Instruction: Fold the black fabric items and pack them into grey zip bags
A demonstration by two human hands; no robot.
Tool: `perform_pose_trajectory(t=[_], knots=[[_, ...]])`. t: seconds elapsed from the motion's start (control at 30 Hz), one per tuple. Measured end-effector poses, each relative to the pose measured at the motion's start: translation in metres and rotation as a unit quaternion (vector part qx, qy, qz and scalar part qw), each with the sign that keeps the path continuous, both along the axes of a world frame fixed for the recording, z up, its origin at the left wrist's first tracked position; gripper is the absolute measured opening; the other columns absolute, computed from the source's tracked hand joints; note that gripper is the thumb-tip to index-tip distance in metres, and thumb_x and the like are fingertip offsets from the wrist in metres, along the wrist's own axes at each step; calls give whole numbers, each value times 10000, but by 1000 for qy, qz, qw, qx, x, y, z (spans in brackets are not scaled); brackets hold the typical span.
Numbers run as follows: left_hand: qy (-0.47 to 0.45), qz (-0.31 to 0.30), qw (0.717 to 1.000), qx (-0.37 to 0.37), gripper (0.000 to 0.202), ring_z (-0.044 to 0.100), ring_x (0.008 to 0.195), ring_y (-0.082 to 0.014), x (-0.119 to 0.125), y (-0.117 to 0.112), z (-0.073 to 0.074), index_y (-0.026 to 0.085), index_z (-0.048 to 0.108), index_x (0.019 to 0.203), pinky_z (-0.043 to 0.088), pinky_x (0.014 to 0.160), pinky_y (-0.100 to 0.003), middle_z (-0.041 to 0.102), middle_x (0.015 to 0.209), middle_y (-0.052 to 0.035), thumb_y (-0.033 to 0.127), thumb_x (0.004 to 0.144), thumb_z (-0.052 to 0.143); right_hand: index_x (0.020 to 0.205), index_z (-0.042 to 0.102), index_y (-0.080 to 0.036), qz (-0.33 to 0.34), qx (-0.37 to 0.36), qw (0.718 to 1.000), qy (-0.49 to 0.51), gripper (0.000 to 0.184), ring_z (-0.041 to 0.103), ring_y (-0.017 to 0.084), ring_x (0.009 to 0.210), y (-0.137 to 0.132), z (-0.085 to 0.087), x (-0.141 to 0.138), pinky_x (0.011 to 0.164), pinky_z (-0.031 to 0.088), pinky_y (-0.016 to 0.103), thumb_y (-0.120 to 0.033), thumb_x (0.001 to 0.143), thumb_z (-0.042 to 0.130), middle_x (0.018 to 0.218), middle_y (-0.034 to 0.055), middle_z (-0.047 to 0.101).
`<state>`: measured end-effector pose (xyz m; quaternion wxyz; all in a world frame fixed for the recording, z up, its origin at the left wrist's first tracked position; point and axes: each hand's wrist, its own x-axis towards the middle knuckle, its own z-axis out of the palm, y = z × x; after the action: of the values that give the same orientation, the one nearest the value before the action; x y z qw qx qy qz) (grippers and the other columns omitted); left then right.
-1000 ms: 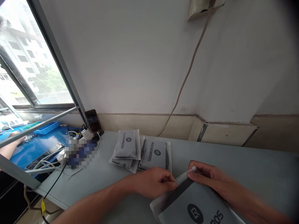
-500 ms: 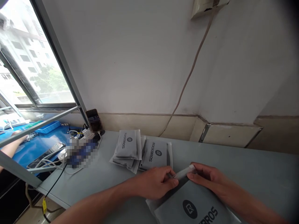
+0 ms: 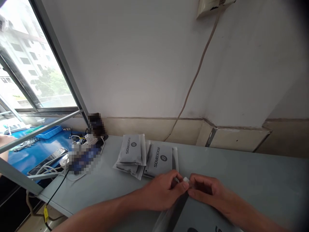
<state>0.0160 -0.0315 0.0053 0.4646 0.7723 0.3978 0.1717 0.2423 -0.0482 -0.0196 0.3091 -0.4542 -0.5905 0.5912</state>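
A frosted, translucent plastic bag [image 3: 195,214] with a dark logo and lettering lies at the bottom of the view, its lower part cut off by the frame. My left hand [image 3: 166,191] pinches the bag's top edge between thumb and fingers. Close beside it, my right hand [image 3: 210,190] is closed on the same edge, thumb toward me. A small whitish bit of the edge [image 3: 185,179] shows between the two hands. Just beyond my left hand lies another frosted bag marked ROCKBROS [image 3: 160,159]. Left of that are stacked similar bags [image 3: 131,149].
A grey table [image 3: 241,174] runs along the wall. Tangled white cables [image 3: 51,167] and a power strip [image 3: 89,139] sit at its left end, near a metal frame [image 3: 56,121]. Past the frame, another person's hand [image 3: 4,141] is at a blue work surface [image 3: 21,158].
Both hands have come closer together along the bag's top edge, my right hand moving left. The bag has shifted down, so less of its logo shows. The other person's arm has drawn left.
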Motion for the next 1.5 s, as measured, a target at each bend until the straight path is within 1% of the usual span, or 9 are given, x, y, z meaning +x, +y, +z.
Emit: perform_pose_trajectory(t=[0.47,0.63,0.73,0.83,0.93,1.1,1.33,1.4,1.5], knots=[[-43,10,999,6,342,454,692,-122,6,-4,5,211,541,905,346,629,-248,498,769,34,514,1032,446,795,630,-245,-12,40,999,-18,328,448,162,685,-6,11,-1,602,409,248,-554,891,683,721,-24,492],[-58,-6,998,-3,345,455,676,-113,-3,3,17,209,532,876,351,593,-233,488,761,33,517,1020,478,767,656,-255,-180,80,979,-47,385,501,179,643,8,16,25,540,434,266,-632,790,736,713,4,560],[-85,-10,994,-70,380,521,624,-110,-10,10,24,213,507,881,413,546,-220,492,746,35,574,1000,491,799,694,-263,-308,72,947,-55,349,545,202,689,18,21,46,549,451,280,-611,802,725,769,29,625],[-125,3,984,-124,434,570,569,-112,-13,16,23,213,480,890,469,496,-220,550,744,21,637,983,485,814,732,-269,-394,63,916,-31,262,599,227,813,27,21,62,598,484,271,-529,783,750,906,36,701],[-179,49,978,-94,435,569,549,-106,-11,18,17,204,487,876,460,454,-207,581,761,7,626,979,504,777,740,-265,-444,52,895,-7,277,605,224,839,31,17,66,582,488,247,-511,667,800,925,12,710],[-236,99,964,-73,416,558,564,-119,-5,16,4,211,482,868,500,503,-233,533,683,36,605,1001,482,792,715,-259,-467,26,883,23,304,538,177,753,28,15,54,487,439,195,-514,642,784,814,-27,626],[-265,48,948,-168,517,674,1039,-254,-2,13,-3,215,540,1213,611,732,-352,649,1202,-114,564,883,731,829,668,-272,-514,17,853,89,243,496,160,734,25,4,37,450,418,163,-491,757,748,841,-25,558],[-304,52,933,-184,574,674,1080,-293,-1,14,-4,201,533,1226,634,722,-390,640,1253,-141,543,841,787,841,656,-283,-498,6,859,118,265,493,162,709,24,2,36,446,432,174,-514,765,762,830,-25,543],[-344,144,919,-129,585,685,1000,-265,-2,20,-2,194,542,1227,631,706,-371,667,1165,-121,564,841,779,861,678,-278,-420,10,896,140,324,509,170,691,21,8,36,466,470,194,-544,733,813,816,-12,558]])
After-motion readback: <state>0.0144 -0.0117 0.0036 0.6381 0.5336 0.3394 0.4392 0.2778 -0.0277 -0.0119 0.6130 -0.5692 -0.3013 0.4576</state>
